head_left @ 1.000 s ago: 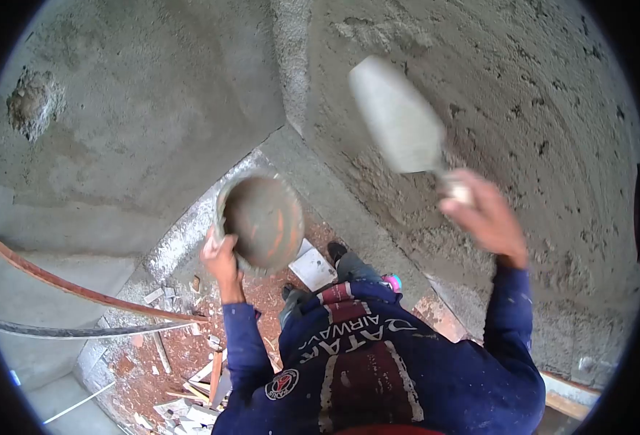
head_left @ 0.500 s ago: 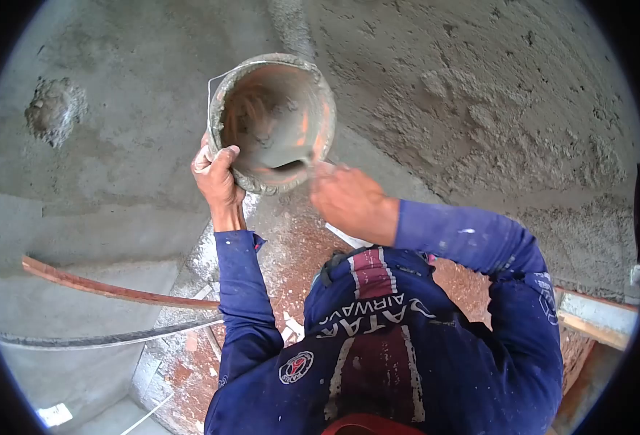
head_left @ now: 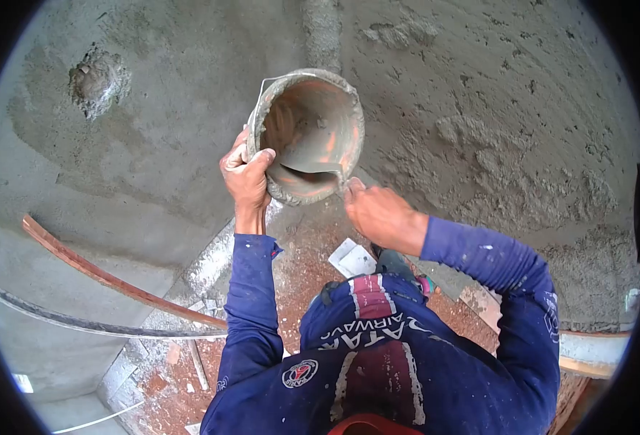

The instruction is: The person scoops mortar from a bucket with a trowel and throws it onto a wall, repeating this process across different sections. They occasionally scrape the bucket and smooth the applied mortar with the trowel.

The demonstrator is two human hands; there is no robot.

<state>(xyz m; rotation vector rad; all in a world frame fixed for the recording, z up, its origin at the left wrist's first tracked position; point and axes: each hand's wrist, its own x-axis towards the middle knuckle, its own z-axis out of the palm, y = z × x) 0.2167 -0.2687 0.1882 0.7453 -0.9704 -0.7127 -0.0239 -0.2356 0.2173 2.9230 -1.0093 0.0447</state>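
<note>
Mortar-loading is the step, I judge: my left hand (head_left: 246, 175) clamps the rim of the tilted bucket (head_left: 307, 135) held up before the plastered wall (head_left: 494, 145), my right hand (head_left: 378, 214) grips a trowel dipped inside, needing a scooping lift next.
</note>
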